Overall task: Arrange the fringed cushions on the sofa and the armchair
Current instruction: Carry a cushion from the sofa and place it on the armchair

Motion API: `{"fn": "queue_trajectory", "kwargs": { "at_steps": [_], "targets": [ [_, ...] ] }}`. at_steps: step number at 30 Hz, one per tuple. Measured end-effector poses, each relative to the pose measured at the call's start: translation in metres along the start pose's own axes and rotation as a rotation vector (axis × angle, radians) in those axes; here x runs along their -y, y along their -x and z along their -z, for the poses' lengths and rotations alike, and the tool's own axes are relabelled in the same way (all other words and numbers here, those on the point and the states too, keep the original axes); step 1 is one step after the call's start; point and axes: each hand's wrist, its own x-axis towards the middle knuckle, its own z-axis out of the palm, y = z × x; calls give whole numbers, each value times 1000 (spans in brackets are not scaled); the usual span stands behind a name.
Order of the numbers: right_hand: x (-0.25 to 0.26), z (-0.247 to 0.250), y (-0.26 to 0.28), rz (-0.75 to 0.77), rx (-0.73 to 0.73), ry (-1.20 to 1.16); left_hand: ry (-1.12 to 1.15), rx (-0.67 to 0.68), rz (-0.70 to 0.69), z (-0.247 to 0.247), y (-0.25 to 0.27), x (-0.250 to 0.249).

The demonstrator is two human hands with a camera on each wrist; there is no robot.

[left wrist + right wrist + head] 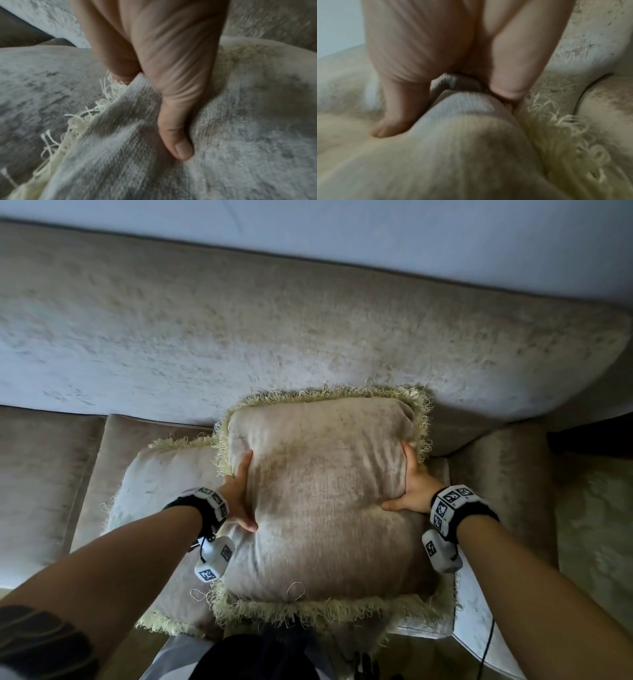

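Sofa point(239, 337) backrest ahead, our left hand point(239, 494) and right hand point(414, 487) grip the fringed cushion point(325, 508) by its sides; loose fringe could snag.

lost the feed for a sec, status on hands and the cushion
Left hand and right hand grip the top cushion by its sides. Second cushion partly beneath, left. Sofa back right behind.
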Motion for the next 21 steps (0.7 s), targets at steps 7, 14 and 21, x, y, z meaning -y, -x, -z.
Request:
{"fn": "queue_trajectory", "kwargs": {
  "at_steps": [7,14,21],
  "targets": [
    [50,4,23,170,-172,-51,302,-108,-38,-5,55,36],
    [177,-19,39,310,-201,65,532,-371,5,20,126,119],
    [351,-78,64,462,-301,168,828,-598,20,65,193,252]
  ]
}}
